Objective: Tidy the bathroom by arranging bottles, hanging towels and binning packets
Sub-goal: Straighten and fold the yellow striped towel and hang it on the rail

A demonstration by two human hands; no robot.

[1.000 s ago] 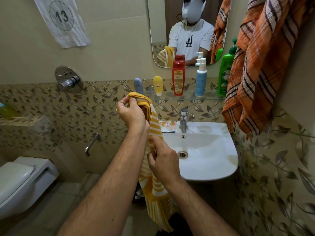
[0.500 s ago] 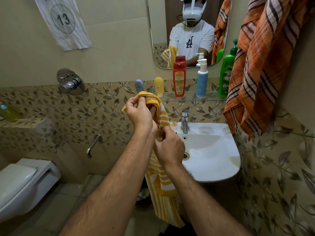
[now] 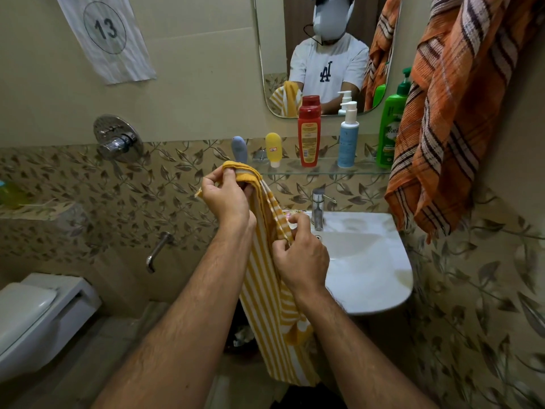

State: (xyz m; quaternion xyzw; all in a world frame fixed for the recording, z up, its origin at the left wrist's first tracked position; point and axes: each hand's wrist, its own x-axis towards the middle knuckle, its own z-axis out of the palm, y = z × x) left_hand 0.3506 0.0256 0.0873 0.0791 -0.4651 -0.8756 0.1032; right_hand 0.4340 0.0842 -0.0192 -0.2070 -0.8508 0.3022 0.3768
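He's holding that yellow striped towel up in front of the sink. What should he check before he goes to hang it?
1. Left hand grip on the top of the yellow striped towel: ok, fingers curled round it.
2. Right hand grip on the towel's edge lower down: ok.
3. Towel spread flat for hanging: not ok, bunched lengthwise.
4. Free hook or rail: cannot tell; the orange checked towel hangs at right, its mount hidden.
5. Bottles on the glass shelf clear of the towel: ok, upright behind it.
6. Packet on the sink rim binned: not ok.
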